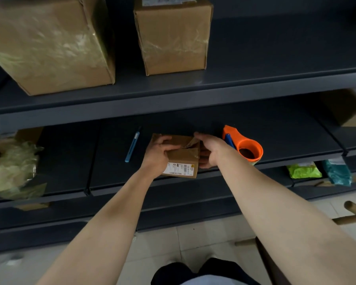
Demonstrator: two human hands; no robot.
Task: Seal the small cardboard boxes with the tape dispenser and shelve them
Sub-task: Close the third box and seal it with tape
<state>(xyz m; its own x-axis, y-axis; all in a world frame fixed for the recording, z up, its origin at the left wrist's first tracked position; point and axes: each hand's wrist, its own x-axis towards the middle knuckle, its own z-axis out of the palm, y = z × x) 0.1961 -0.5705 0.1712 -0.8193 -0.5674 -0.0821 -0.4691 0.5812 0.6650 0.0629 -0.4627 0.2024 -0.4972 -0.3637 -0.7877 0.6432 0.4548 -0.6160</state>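
A small cardboard box [183,159] with a white shipping label sits on the dark lower shelf [115,161]. Clear tape runs over its top and one flap corner stands up. My left hand [158,154] grips the box's left side, thumb on top. My right hand [209,150] holds its right side, fingers at the raised flap. The orange tape dispenser [244,146] lies on the same shelf just right of my right hand, nobody touching it.
A blue box cutter [132,147] lies left of the box. Two larger taped cardboard boxes [49,44] [173,36] stand on the upper shelf. Crumpled plastic wrap [10,169] fills the left; another box [349,108] sits far right. Green and teal packets [303,170] lie lower right.
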